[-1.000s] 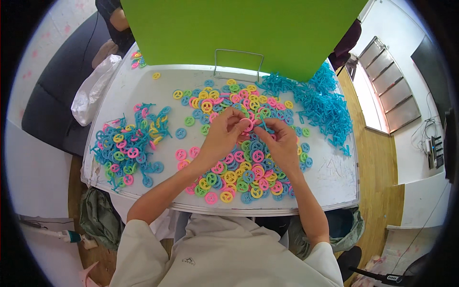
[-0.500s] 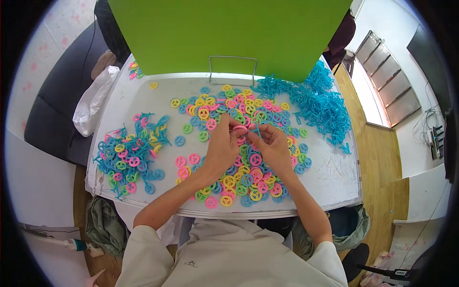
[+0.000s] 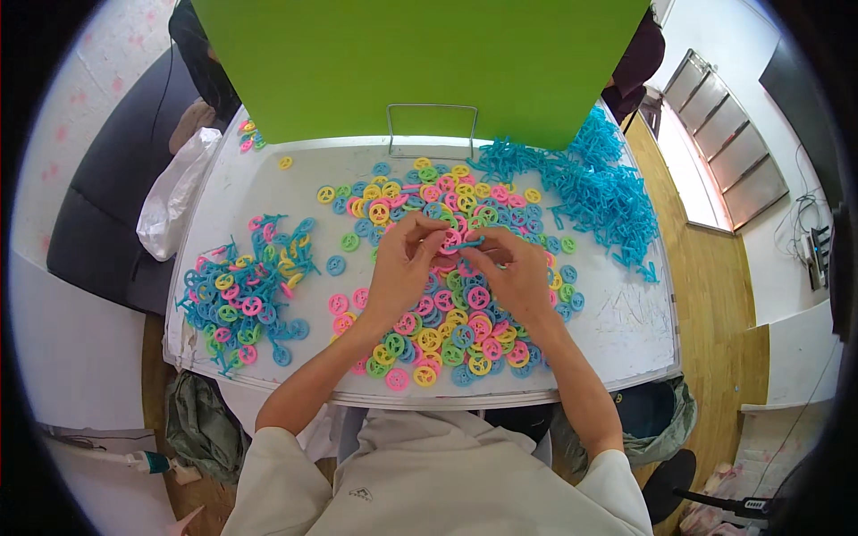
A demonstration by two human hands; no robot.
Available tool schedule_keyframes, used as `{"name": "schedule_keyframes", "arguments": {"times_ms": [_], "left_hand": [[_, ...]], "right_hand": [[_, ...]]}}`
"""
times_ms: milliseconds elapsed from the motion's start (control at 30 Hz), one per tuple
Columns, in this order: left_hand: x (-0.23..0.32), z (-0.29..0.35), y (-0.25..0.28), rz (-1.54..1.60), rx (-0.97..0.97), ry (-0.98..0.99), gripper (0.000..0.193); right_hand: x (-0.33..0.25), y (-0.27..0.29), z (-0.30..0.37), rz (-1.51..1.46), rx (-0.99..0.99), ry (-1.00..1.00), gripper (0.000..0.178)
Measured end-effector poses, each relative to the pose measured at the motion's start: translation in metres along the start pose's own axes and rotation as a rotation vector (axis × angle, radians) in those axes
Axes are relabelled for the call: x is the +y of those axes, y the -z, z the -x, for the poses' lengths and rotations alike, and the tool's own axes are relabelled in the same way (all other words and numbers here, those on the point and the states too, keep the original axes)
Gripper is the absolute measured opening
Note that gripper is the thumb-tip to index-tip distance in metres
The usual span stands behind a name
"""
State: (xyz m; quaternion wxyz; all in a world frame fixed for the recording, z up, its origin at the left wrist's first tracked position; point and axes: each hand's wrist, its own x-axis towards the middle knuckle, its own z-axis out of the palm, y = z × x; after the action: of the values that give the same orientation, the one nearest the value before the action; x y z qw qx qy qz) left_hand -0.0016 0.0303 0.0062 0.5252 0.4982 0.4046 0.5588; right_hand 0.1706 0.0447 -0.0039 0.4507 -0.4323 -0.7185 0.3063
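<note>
- We see the left hand [image 3: 405, 263] with its thumb and fingers pinching a pink wheel [image 3: 452, 240], held above the middle of the table [image 3: 630, 313].
- On its right, the right hand [image 3: 514, 270] grasps a small teal stick [image 3: 471, 243] between thumb and forefinger; the stick reaches left to the wheel, but we cannot tell whether its end sits inside it.
- Below and around both hands we find a broad spread of loose wheels [image 3: 462, 336] in pink, yellow, green and blue, running from the near edge toward the far side.
- At the left we see a heap of joined pieces [image 3: 237, 299], wheels with sticks attached.
- At the far right lies a pile of teal sticks [image 3: 608, 201].
- Along the far side stands a green panel [image 3: 420, 62], with a bent wire frame [image 3: 433, 105] in front of it.
- By the table's far left edge we notice a clear plastic bag [image 3: 174, 198].
</note>
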Motion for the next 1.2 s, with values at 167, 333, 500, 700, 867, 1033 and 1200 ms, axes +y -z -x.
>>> {"name": "schedule_keyframes", "arguments": {"times_ms": [167, 333, 500, 700, 867, 1033, 1200], "left_hand": [[0.005, 0.001, 0.0, 0.017, 0.018, 0.094, 0.023], [0.002, 0.002, 0.004, -0.005, 0.012, 0.074, 0.029], [0.001, 0.002, 0.006, -0.072, 0.008, 0.126, 0.026], [0.004, 0.002, 0.003, -0.069, -0.021, 0.074, 0.027], [0.008, 0.003, 0.002, -0.064, -0.04, 0.07, 0.027], [0.005, 0.004, -0.003, -0.039, -0.005, 0.052, 0.025], [-0.004, 0.007, 0.0, -0.162, 0.039, 0.02, 0.024]], "right_hand": [[-0.007, 0.0, 0.0, -0.031, -0.003, -0.103, 0.018], [0.002, 0.0, 0.0, -0.178, -0.022, -0.138, 0.018], [-0.008, 0.007, -0.004, 0.109, -0.085, 0.059, 0.017], [-0.006, 0.001, -0.001, 0.0, -0.035, -0.038, 0.016], [-0.003, -0.003, 0.001, -0.159, -0.008, -0.173, 0.015], [-0.003, -0.007, 0.001, -0.228, 0.018, -0.249, 0.018], [-0.007, -0.01, 0.003, -0.14, 0.038, -0.264, 0.019]]}}
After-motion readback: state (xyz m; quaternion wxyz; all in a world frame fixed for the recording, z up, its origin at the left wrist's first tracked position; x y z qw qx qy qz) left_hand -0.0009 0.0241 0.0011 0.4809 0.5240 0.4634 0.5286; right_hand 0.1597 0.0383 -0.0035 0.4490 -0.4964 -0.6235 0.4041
